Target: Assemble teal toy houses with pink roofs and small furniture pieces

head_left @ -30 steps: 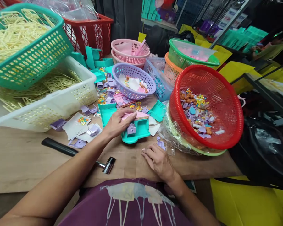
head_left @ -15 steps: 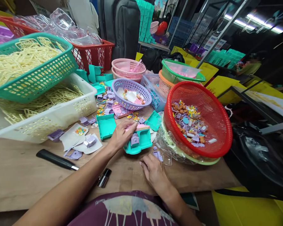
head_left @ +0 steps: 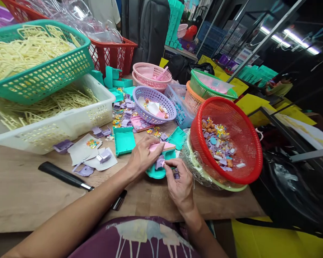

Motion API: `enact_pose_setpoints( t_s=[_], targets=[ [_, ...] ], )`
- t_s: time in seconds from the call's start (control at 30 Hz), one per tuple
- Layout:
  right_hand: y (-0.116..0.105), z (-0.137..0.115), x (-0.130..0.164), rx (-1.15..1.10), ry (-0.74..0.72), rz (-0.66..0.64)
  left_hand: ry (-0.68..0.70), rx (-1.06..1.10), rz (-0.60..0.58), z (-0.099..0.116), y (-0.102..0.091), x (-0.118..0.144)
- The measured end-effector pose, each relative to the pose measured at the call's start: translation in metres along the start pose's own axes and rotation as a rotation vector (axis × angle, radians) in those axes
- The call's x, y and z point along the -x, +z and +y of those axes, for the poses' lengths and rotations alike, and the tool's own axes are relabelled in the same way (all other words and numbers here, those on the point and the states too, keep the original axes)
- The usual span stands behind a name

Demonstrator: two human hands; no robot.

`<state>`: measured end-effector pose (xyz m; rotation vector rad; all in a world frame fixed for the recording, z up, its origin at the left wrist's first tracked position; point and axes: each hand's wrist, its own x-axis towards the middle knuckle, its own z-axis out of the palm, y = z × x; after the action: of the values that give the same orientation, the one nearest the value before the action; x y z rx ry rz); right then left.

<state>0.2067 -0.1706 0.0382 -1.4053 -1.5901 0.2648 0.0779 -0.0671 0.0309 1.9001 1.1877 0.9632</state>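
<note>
My left hand (head_left: 143,154) is closed on a teal plastic toy piece (head_left: 156,173), with its thumb along the pink lettered strip (head_left: 169,146) on top. A purple plastic part (head_left: 159,162) sits in the front of the teal piece. Against that part, the thumb and forefinger of my right hand (head_left: 179,182) pinch a tiny pinkish piece (head_left: 163,163), too small to name. To the left lies an open teal tray (head_left: 124,141), and another teal piece (head_left: 177,137) rests behind on the right.
A black-handled knife (head_left: 59,174) and a small dark bottle (head_left: 119,201) lie at the front left. White paper (head_left: 83,146) bears purple parts. Around stand a red basket (head_left: 247,143) of small pieces, a purple basket (head_left: 140,110) and a white crate (head_left: 56,123) of strips.
My right hand has risen from the table to the purple part, pinching a tiny piece there. My left hand stays on the teal piece. The view has shifted slightly.
</note>
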Motion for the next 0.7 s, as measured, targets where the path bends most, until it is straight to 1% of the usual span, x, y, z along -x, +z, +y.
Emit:
enact_pose_setpoints(
  t_s=[0.13, 0.23, 0.33, 0.43, 0.57, 0.7],
  targets=[
    [-0.004, 0.003, 0.002, 0.029, -0.025, -0.019, 0.01, -0.015, 0.008, 0.003, 0.002, 0.0],
    [-0.007, 0.002, 0.004, 0.123, -0.114, -0.027, 0.015, -0.058, 0.011, 0.006, 0.004, 0.001],
    [-0.007, -0.003, 0.008, 0.231, -0.189, -0.007, 0.03, -0.1, 0.028, 0.009, 0.005, 0.004],
    [-0.005, -0.011, 0.013, 0.306, -0.155, 0.014, 0.05, -0.133, 0.043, 0.011, 0.006, 0.008],
    [0.003, -0.02, 0.016, 0.336, -0.08, 0.051, 0.047, -0.168, 0.074, 0.009, 0.008, 0.011],
    [0.009, -0.024, 0.017, 0.373, -0.079, 0.07, 0.049, -0.158, 0.087, 0.005, 0.008, 0.013]
  ],
)
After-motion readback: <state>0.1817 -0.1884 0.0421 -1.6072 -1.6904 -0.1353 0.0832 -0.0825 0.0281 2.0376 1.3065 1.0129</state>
